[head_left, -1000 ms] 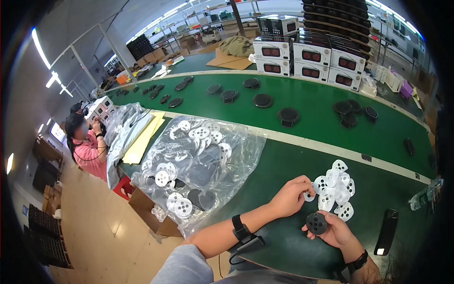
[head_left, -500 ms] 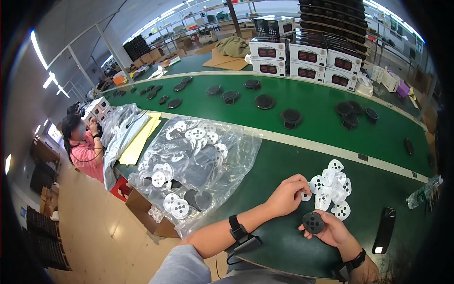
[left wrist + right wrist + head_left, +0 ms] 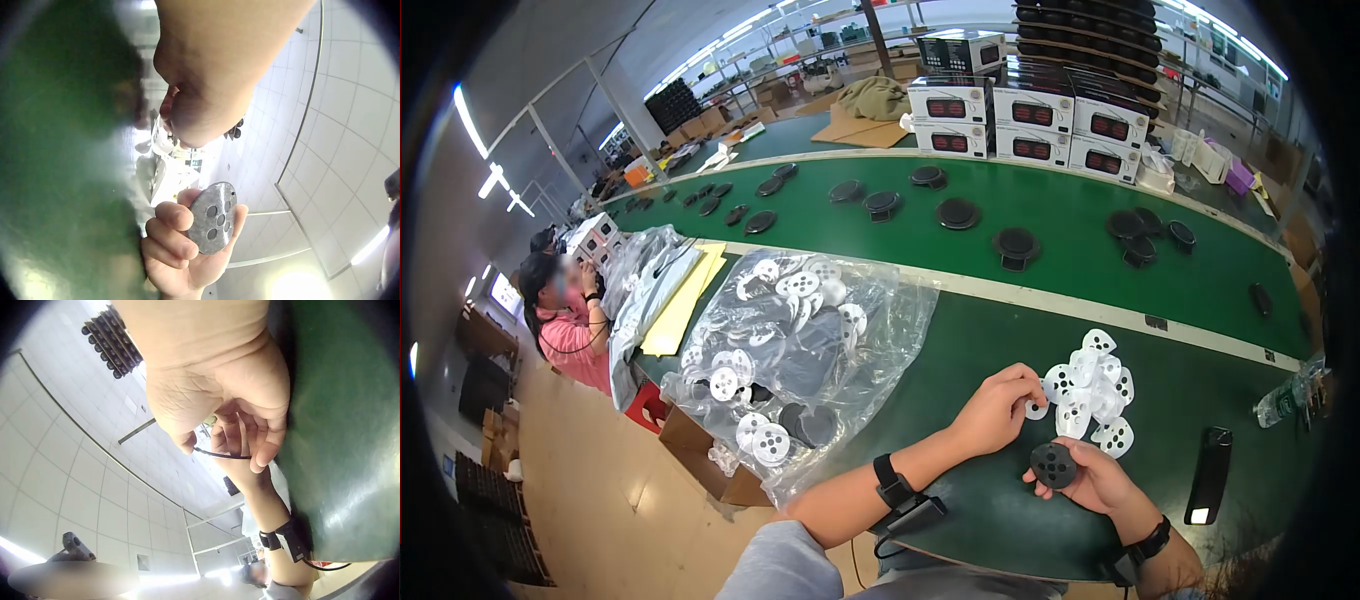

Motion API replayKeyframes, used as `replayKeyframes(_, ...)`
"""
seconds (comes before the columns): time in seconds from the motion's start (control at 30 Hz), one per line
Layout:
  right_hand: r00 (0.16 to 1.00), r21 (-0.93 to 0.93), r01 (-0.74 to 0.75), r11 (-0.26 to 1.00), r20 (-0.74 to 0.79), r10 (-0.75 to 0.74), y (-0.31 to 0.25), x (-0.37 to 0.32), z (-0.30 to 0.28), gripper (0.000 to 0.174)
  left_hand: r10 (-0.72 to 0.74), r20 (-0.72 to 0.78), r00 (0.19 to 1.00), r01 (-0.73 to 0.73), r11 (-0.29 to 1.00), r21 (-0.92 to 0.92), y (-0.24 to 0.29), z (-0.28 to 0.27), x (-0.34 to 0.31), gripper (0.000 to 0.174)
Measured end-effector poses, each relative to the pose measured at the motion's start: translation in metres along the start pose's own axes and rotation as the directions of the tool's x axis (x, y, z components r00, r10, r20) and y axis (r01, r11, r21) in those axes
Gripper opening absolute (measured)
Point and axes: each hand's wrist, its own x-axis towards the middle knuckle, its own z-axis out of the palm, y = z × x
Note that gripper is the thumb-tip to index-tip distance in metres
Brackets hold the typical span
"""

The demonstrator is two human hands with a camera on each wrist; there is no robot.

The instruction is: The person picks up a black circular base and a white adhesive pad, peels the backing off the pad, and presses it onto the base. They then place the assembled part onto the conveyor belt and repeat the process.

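Note:
My right hand (image 3: 1105, 485) holds a thin dark grey disc (image 3: 1053, 466) with several round holes, thumb and fingers at its edge. The disc's holed face shows in the left wrist view, and its thin edge in the right wrist view. To the left, my left hand (image 3: 998, 412) has its fingers curled, thumb and fingertips pinching the edge of a white holed disc (image 3: 1036, 410). That disc lies beside a loose pile of white holed pieces (image 3: 1106, 402) on the green table (image 3: 960, 350). The left fingertips are mostly hidden in the left wrist view.
A clear plastic bag (image 3: 900, 330) of white and dark discs lies to the left. A black phone-like object (image 3: 1210, 475) and a plastic bottle (image 3: 1285, 400) are at the right. Black round parts (image 3: 957, 213) sit on the green belt beyond; boxes (image 3: 1032, 125) stand behind it.
The head view has shifted slightly, sliding the scene left. Both hands keep nearly the same pose, the dark disc still in the right hand and the left hand beside the white pile.

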Motion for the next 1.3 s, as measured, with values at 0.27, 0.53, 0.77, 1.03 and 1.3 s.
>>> replayKeyframes(0.27, 1.000, 0.009, 0.008, 1.000, 0.016, -0.009, 0.0019, 0.0004, 0.0001, 0.043, 0.007, -0.038, 0.999, -0.007, 1.000, -0.001, -0.0023, 0.0012, -0.0008, 0.030)
replayKeyframes(0.53, 1.000, 0.017, 0.002, 1.000, 0.005, -0.002, 0.0003, -0.0003, 0.0006, 0.044, 0.012, -0.022, 1.000, -0.012, 1.000, 0.006, -0.0017, 0.0012, 0.0000, 0.034)
replayKeyframes(0.77, 1.000, 0.004, 0.002, 1.000, 0.008, -0.002, 0.0011, 0.0000, 0.0018, 0.044, 0.064, -0.028, 0.998, -0.064, 0.998, -0.001, -0.0017, -0.0005, 0.0003, 0.036)
replayKeyframes(1.03, 1.000, -0.005, 0.004, 1.000, -0.003, -0.004, 0.0012, 0.0004, 0.0003, 0.043, 0.073, -0.029, 0.997, -0.073, 0.997, 0.014, -0.0027, 0.0003, 0.0012, 0.036)
replayKeyframes(1.3, 1.000, -0.059, 0.010, 0.998, -0.020, -0.011, 0.0015, 0.0011, 0.0013, 0.048, 0.061, -0.029, 0.998, -0.062, 0.998, -0.006, 0.0002, -0.0016, 0.0010, 0.036)
